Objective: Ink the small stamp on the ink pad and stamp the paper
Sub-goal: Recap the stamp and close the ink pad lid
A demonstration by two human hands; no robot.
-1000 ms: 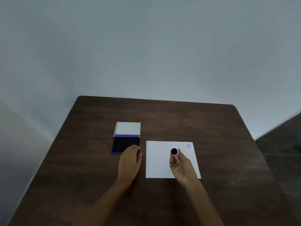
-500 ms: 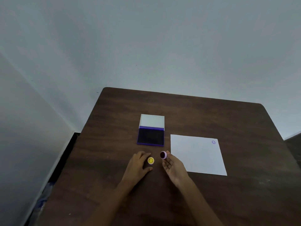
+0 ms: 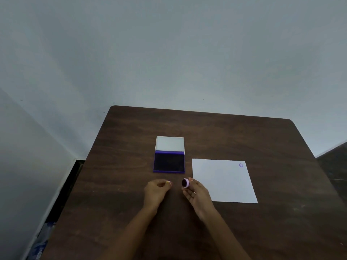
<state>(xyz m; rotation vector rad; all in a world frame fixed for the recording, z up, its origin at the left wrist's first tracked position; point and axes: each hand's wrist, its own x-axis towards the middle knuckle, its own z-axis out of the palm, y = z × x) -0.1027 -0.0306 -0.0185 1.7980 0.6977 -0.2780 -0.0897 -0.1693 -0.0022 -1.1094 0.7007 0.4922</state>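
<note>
Since one purple mark (image 3: 241,165) already sits on the paper (image 3: 223,182), the stamping looks done; the right hand (image 3: 197,194) pinches the stamp (image 3: 185,183) in its fingers; the left hand (image 3: 156,191) fingers pinch a small yellow cap (image 3: 168,182), likely next to go on.

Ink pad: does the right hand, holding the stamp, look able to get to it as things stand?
Probably yes. The ink pad lies open, lid folded back, and only bare table separates it from the right hand holding the stamp.
</note>
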